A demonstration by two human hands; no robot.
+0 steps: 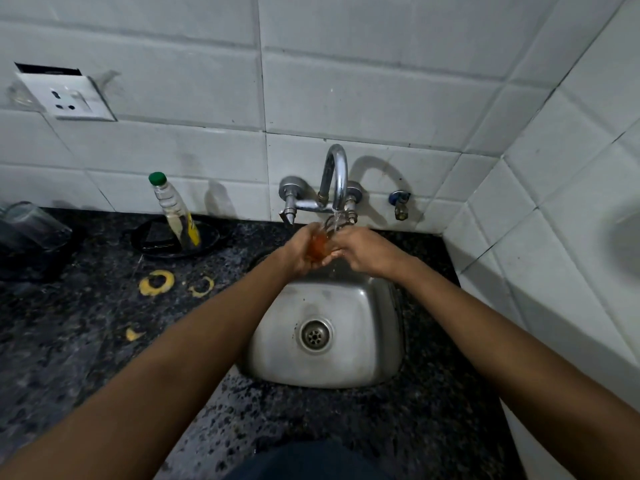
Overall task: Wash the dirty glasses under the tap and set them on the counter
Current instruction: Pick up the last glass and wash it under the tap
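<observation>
A clear glass with orange-tinted liquid inside is held under the running chrome tap, above the back of the steel sink. My left hand grips the glass from the left, fingers curled round its side. My right hand holds it from the right, and its fingertips are partly hidden behind the glass. Water falls from the spout into the glass mouth. Another clear glass stands on the dark counter at the far left edge.
A plastic bottle with a green cap leans in a black dish behind the counter. Yellow ring-shaped stains mark the granite left of the sink. A wall socket sits on the white tiles. A small valve is right of the tap.
</observation>
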